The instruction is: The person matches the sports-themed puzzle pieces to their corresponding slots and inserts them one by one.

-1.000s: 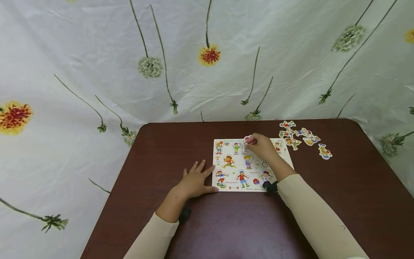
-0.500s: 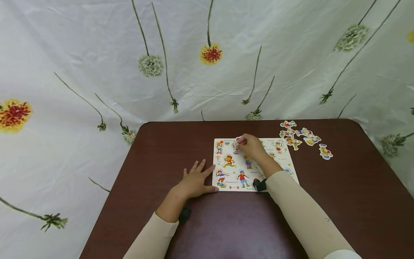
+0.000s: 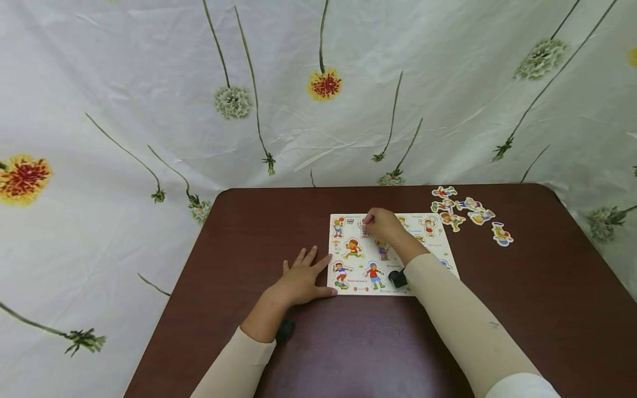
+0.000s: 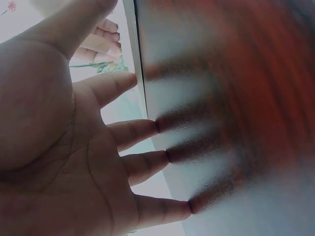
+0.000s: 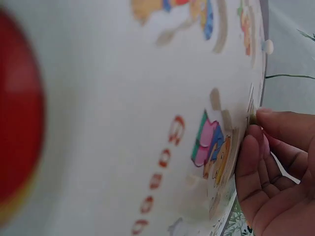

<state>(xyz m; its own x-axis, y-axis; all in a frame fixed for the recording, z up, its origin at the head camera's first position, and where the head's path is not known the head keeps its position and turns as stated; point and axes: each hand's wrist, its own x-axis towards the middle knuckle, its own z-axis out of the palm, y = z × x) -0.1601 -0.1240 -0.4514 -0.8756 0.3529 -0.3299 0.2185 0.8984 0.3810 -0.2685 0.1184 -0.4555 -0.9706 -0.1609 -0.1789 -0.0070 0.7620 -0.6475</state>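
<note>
A white puzzle board (image 3: pixel 366 252) printed with colourful children at sports lies flat on the table. My right hand (image 3: pixel 385 226) bends over its far row and pinches a small figure-shaped puzzle piece (image 3: pixel 365 230), mostly covered by the fingers. In the right wrist view the thumb and fingers (image 5: pixel 251 162) meet right at the board's surface. My left hand (image 3: pixel 296 283) lies with fingers spread at the board's left edge, index finger and thumb touching its border. From the left wrist view, the palm (image 4: pixel 49 142) shows, with straight fingertips down on the tabletop.
Several loose puzzle pieces (image 3: pixel 452 221) lie in a cluster past the board's far right corner, with one piece (image 3: pixel 502 234) a little apart. The dark brown table (image 3: pixel 259 232) ends at a flower-printed cloth (image 3: pixel 278 110). A black wrist camera (image 3: pixel 397 278) hangs over the board's near part.
My right hand has moved left along the far row with the puzzle piece, then lowered it close onto the second figure's place. The left hand has stayed put.
</note>
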